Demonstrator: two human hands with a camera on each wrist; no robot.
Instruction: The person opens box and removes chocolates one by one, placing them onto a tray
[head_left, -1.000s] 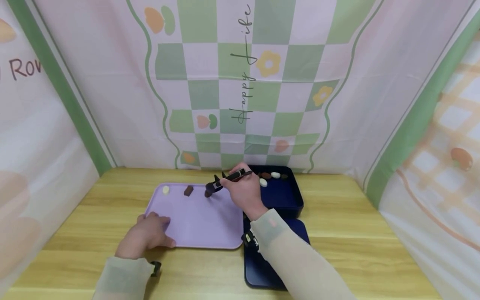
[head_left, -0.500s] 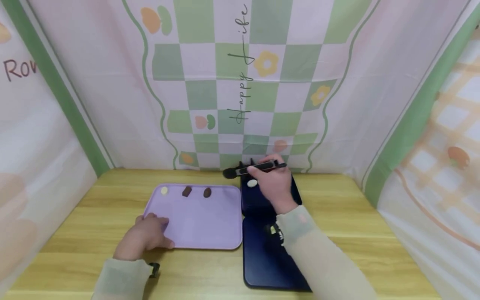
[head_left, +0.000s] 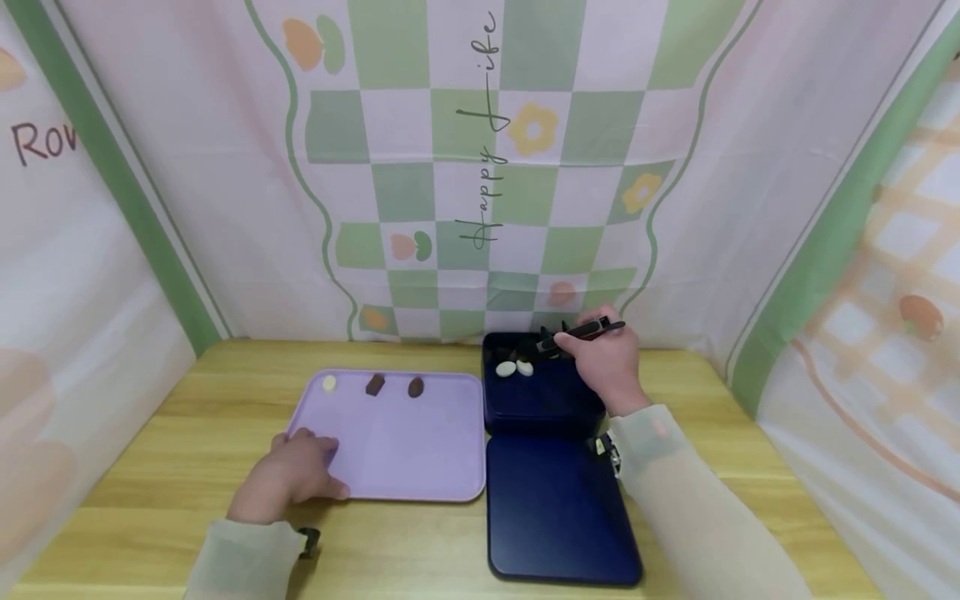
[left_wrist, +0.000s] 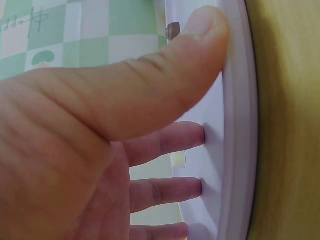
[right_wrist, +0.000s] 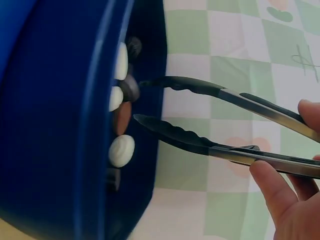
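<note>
Right hand (head_left: 609, 364): grip clamped on tongs (right_wrist: 187, 140); tong tips apart, just beside dark piece (right_wrist: 131, 90) and brown piece (right_wrist: 122, 119) in blue box (head_left: 551, 421); contact unconfirmed. Step, as judged: picking piece from box. Next move calls for tips straddling one piece, then squeeze. Left hand (head_left: 291, 475): fingers extended, resting on lilac tray (head_left: 408, 446); three pieces (head_left: 376, 385) along far edge.
</note>
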